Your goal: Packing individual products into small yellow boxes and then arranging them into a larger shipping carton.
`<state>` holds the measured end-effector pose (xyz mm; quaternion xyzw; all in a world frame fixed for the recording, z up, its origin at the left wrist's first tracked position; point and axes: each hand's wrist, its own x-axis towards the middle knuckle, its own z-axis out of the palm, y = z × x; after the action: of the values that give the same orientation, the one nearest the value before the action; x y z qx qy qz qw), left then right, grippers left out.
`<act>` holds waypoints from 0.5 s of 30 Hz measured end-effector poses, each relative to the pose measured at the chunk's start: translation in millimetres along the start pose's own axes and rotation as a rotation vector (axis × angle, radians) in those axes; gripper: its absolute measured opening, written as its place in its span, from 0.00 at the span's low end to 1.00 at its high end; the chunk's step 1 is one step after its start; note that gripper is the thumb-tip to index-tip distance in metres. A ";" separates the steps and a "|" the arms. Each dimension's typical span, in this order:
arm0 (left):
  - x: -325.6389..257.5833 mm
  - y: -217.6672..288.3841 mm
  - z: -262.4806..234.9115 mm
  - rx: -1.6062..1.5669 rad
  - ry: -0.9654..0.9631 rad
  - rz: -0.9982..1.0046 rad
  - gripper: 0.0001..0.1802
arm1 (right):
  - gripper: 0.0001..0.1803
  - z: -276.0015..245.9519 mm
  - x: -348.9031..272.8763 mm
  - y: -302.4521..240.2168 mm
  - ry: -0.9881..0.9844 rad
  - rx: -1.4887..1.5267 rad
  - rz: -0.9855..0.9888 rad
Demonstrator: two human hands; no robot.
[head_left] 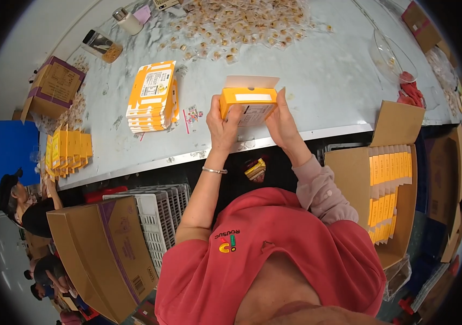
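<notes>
Over the table's near edge I hold a small yellow carton between both hands. A pale flap stands up along its far side, above a white strip on the yellow end. My left hand wraps its left side, thumb across the near face. My right hand presses against the right side, with its fingers partly hidden behind the carton. Left of my hands lies a stack of flat yellow cartons, with a small printed slip beside it.
Many small clear packets are heaped at the table's far side. An open cardboard box with rows of yellow cartons stands at my right. At my left are a brown box and white crates. Another person stands by yellow cartons.
</notes>
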<state>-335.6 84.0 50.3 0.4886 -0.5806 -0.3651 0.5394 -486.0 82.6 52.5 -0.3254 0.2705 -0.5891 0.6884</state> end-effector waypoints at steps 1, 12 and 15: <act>4.0 0.5 -3.1 0.172 -0.035 -0.056 0.19 | 0.32 -2.7 0.4 0.3 -0.010 0.041 0.057; -9.4 1.3 24.6 -0.080 0.017 0.034 0.17 | 0.26 -27.6 12.8 1.1 0.170 0.179 0.014; -5.8 2.0 22.7 0.139 0.008 0.195 0.19 | 0.25 -64.9 19.7 -18.6 0.067 0.083 -0.028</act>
<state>-358.6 87.7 47.2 0.4676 -0.6469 -0.2680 0.5395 -543.8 53.1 25.3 -0.2805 0.2641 -0.6200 0.6835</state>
